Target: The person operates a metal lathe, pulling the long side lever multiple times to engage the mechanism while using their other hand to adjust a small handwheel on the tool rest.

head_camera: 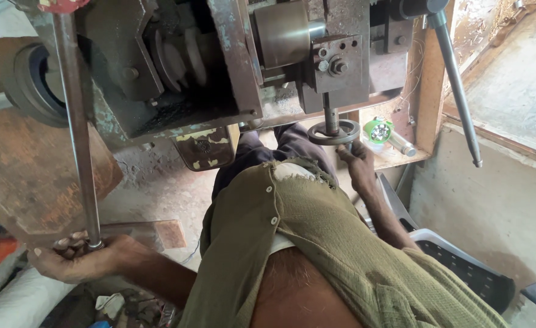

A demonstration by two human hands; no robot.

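Head view: my left hand (77, 258) clamps the long grey steel lever (77, 127); my right hand (358, 159) grips the small round handwheel (334, 132) — best turned gently.

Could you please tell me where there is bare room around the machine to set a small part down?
Bare floor shows between the rusty plate and the trouser legs. The wooden ledge beside the handwheel is crowded by a green torch. The left hand grips the long lever; the right hand grips the handwheel.
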